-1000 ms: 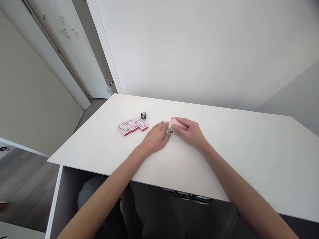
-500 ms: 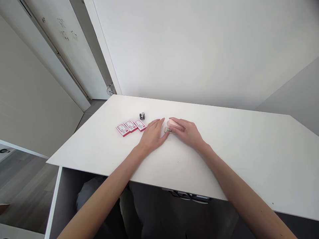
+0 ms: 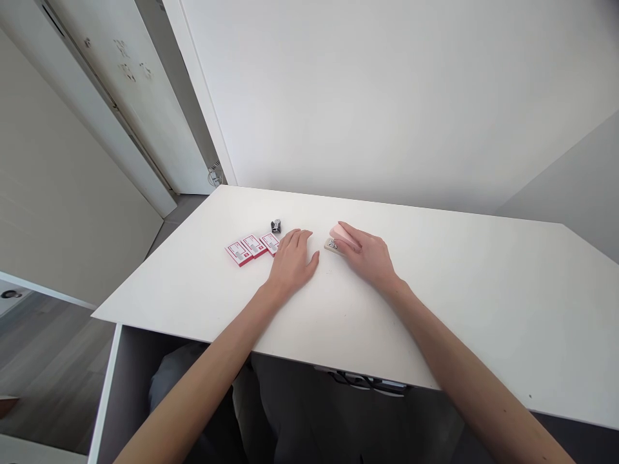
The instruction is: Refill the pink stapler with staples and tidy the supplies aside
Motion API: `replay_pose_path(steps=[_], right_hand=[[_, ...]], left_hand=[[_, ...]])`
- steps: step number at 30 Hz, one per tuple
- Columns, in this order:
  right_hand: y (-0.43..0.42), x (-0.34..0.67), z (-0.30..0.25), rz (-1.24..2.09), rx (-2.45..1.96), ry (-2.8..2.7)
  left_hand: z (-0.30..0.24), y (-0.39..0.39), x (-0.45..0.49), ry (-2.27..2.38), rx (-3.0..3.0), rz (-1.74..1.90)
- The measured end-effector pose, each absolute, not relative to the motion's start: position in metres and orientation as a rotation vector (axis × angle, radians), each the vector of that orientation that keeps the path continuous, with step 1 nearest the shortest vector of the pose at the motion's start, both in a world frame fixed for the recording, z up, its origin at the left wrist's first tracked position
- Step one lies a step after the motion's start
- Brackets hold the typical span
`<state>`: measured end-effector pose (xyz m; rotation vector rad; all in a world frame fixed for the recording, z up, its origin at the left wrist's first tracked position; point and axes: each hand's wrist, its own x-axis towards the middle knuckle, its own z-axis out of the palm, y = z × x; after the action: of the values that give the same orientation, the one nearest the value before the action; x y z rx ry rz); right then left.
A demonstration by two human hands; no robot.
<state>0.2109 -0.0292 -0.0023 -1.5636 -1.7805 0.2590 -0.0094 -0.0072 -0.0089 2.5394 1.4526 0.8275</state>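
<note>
- Gripping a small pale-pink, beige-based object [image 3: 341, 234] on the white tabletop [image 3: 435, 290], the right hand [image 3: 373, 259] has thumb and fingers clamped around it.
- Empty, the left hand [image 3: 291, 261], thumb apart from fingers, partly hides one of three flat white-and-red boxes [image 3: 254, 245].

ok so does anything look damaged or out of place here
The pale panel at upper left has dark patchy marks, standing out against its plain surface like scuffs or peeling. On the white tabletop, the red-and-white boxes lie in a slightly uneven row. Little else stands out.
</note>
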Motion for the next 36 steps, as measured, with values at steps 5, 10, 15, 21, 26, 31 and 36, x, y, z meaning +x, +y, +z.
replay_pose_path(steps=[5, 10, 15, 21, 26, 31, 36], right_hand=[[-0.029, 0.208, -0.002, 0.281, -1.614, -1.77], [-0.025, 0.208, -0.012, 0.245, -1.566, -1.642], [-0.027, 0.207, -0.012, 0.364, -1.46, -1.568], [-0.029, 0.207, -0.006, 0.671, -1.405, -1.439], [-0.028, 0.206, -0.004, 0.766, -1.375, -1.31], [-0.028, 0.204, -0.001, 0.736, -1.364, -1.268], [-0.027, 0.204, 0.001, 0.712, -1.39, -1.243]], left_hand=[[-0.013, -0.003, -0.01, 1.498, 2.558, 0.896], [-0.017, -0.001, -0.011, 1.679, 2.519, 0.922], [-0.016, -0.001, -0.011, 1.784, 2.493, 0.957], [-0.015, -0.003, -0.01, 1.812, 2.426, 0.95], [-0.012, -0.006, -0.009, 1.722, 2.355, 0.999], [-0.005, -0.011, -0.007, 1.435, 2.292, 1.022], [-0.002, -0.012, -0.005, 1.276, 2.365, 1.132]])
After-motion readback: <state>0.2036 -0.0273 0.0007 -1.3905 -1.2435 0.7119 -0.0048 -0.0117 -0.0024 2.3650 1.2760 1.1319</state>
